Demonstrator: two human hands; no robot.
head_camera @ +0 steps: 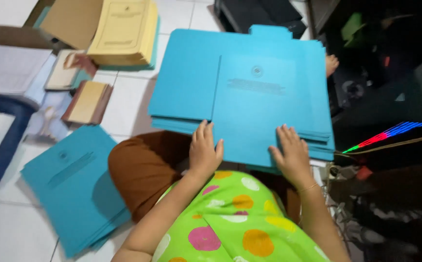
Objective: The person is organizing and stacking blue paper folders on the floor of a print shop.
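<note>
Pressing flat on blue folder stack (250,92), left hand (204,153), right hand (292,155), fingers spread, tab pointing away

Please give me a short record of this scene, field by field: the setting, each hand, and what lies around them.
setting: tiled floor, person seated, seen from above
left hand: flat on the near edge of the blue folder stack, fingers spread
right hand: flat on the same stack, a thin bracelet at the wrist
second blue stack: on the floor to the person's left
yellow paper pile: farther off, upper left
small books: beside it
</note>
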